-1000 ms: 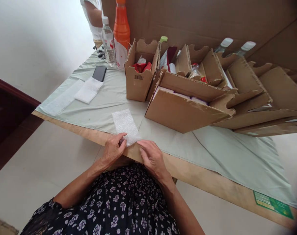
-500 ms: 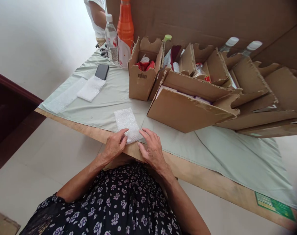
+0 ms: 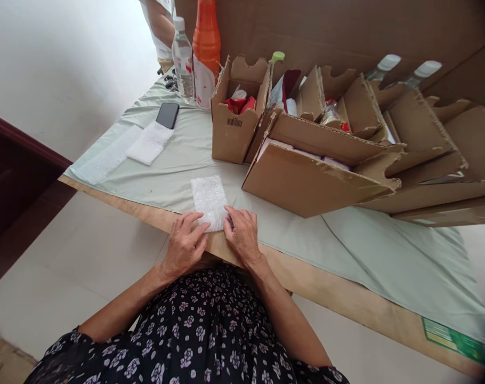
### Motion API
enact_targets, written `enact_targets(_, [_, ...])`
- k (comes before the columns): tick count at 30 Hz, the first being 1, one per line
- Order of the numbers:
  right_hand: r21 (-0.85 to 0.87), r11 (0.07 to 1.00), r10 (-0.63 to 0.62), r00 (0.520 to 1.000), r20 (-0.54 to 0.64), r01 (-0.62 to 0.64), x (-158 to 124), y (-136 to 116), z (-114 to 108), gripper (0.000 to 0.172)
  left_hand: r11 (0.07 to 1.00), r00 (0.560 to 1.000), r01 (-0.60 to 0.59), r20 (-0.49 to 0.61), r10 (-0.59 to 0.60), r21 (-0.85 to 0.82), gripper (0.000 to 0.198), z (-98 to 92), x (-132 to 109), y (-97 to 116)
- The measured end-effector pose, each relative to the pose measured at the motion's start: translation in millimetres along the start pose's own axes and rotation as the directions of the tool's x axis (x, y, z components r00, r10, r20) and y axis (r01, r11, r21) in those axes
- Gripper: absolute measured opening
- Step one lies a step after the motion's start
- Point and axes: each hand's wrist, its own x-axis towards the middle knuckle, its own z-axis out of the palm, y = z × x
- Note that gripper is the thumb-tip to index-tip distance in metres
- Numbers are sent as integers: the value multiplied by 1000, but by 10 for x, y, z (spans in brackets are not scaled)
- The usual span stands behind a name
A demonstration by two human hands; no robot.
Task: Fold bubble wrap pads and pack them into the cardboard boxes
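A folded rectangle of clear bubble wrap (image 3: 210, 198) lies flat at the table's front edge, in front of me. My left hand (image 3: 185, 240) rests at its lower left side, fingers spread and thumb apart, with the fingertips on the wrap. At the lower right side, my right hand (image 3: 242, 232) has its fingers bent, and index finger and thumb grip the wrap's edge. The near corners are partly hidden by my fingers.
Cardboard dividers (image 3: 318, 181) with packed goods line the right side. At the back stand an orange bottle (image 3: 206, 48) and a clear bottle (image 3: 182, 64). A phone (image 3: 168, 115) and more bubble wrap (image 3: 150, 143) lie left. Another person's arm (image 3: 162, 24) shows behind.
The bubble wrap now lies straighter, its right corner tucked in. My right hand has moved slightly left with its fingers more curled, and my left hand's fingers have spread.
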Motion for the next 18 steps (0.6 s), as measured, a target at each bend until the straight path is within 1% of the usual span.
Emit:
enact_targets(4, [-28, 999, -26, 1000, -11, 26, -16, -10, -56, 33, 1000, 995, 4, 101, -4, -6, 22, 96, -23, -22])
enact_targets(7, [-17, 998, -61, 995, -74, 60, -70, -19, -209, 34, 1000, 989, 18, 144, -16, -9, 20, 150, -23, -60])
enact_targets(9, [0, 993, -121, 990, -76, 122, -112, -25, -322, 36, 1000, 989, 11, 148, -8, -14, 20, 158, -14, -82])
enact_targets(10, [7, 986, -164, 985, -44, 165, -127, -27, -365, 37, 1000, 989, 3, 146, -1, -19, 19, 156, -5, -90])
enact_targets(12, [20, 968, -252, 965, 66, 252, -138, -26, -402, 39, 999, 991, -9, 130, 13, -35, 18, 143, 20, -104])
enact_targets(14, [38, 955, -298, 941, 162, 295, -124, -19, -385, 37, 998, 994, -10, 113, 16, -56, 18, 121, 53, -115])
enact_targets(16, [78, 956, -292, 936, 196, 282, -98, -6, -351, 31, 995, 994, 10, 112, 1, -98, 19, 92, 83, -126])
enact_targets(18, [143, 962, -257, 948, 190, 233, -74, 8, -337, 25, 986, 990, 59, 139, -38, -156, 19, 62, 103, -140])
